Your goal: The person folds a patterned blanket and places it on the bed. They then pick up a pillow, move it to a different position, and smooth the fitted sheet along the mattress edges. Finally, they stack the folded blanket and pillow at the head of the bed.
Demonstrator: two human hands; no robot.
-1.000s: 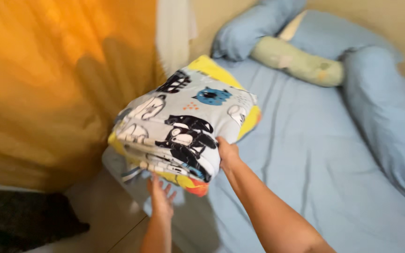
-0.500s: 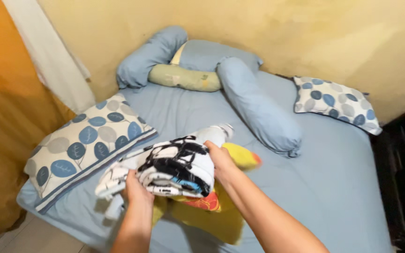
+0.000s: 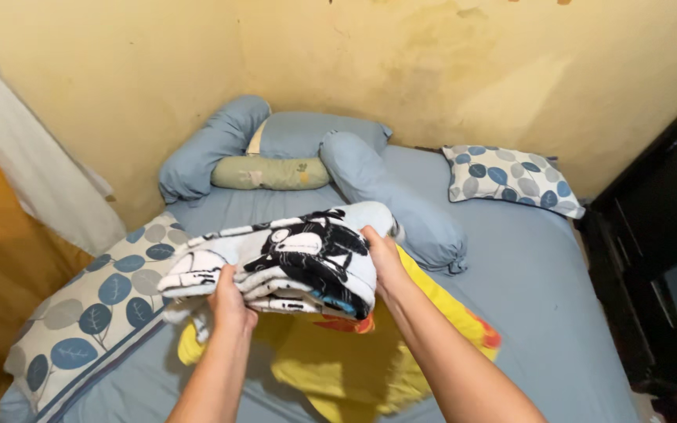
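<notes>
Yellow stained walls close in a bed (image 3: 526, 298) under a blue sheet; your left hand (image 3: 230, 301) and right hand (image 3: 384, 262) hold a folded cartoon-print blanket (image 3: 291, 258) between them, above the mattress; the fingers of both hands are closed on its edges, left underneath, right on the far side. Directly below your fingers a yellow cloth (image 3: 338, 360) lies spread; beyond them sit blue bolsters (image 3: 389, 192) and a green bolster (image 3: 269, 172); left of them, a leaf-print pillow (image 3: 88, 313); a second leaf-print pillow (image 3: 511, 176) lies far right. Step in hand, by my judgement: carrying the bundle over the bed; setting it down calls for lowering it level with both grips kept. Against half a second ago, the bundle sits higher and flatter.
</notes>
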